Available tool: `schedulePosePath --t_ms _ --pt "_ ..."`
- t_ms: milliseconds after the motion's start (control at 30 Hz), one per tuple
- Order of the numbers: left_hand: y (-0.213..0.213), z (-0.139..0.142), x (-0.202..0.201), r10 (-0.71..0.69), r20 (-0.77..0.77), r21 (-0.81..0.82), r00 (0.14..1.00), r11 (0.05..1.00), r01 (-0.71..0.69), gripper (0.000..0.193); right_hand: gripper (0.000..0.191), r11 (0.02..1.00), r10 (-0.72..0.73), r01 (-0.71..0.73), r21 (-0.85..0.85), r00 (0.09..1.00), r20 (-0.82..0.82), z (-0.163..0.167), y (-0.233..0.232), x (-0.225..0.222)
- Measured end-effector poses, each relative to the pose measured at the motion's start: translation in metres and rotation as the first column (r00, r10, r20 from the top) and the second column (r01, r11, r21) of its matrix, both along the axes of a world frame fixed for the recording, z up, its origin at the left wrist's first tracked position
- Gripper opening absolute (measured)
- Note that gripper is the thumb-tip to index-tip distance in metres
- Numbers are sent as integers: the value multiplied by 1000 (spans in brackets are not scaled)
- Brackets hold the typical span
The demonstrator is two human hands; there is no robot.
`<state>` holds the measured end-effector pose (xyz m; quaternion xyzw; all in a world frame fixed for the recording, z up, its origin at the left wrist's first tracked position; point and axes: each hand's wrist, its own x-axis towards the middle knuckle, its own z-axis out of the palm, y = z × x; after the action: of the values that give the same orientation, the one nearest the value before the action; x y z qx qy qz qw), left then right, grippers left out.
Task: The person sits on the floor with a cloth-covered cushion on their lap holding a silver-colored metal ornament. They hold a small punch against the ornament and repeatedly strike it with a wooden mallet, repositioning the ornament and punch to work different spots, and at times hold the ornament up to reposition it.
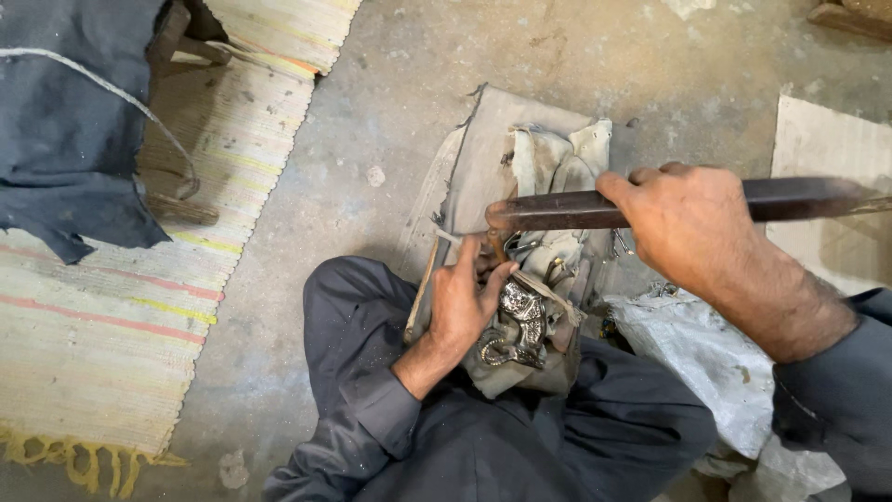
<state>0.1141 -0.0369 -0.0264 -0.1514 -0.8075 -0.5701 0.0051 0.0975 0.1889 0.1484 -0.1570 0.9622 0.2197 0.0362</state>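
The right hand [692, 228] is gripping a long dark file [595, 210], fingers clenched around it, its right end blurring toward the frame edge. The left hand [467, 302] is pinching a shiny metal casting [517, 325] on a cloth-wrapped rest [544, 172]; the contact point is probably hidden behind the thumb.

A striped woven rug [111, 316] with a yellow fringe lies on the concrete floor [390, 112]. A dark blue cloth [70, 130] covers its upper left corner. A crumpled grey plastic sheet [706, 358] lies at right.
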Motion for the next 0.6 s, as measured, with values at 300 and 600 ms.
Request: schedulePosePath --t_ms 300,600 --pt "1 1 5 16 -32 70 999 997 -14 40 34 966 -74 70 -250 997 -8 5 5 -4" --pt "1 2 8 13 -10 73 1000 997 -12 37 34 999 -4 8 -46 995 96 -3 -2 -6"
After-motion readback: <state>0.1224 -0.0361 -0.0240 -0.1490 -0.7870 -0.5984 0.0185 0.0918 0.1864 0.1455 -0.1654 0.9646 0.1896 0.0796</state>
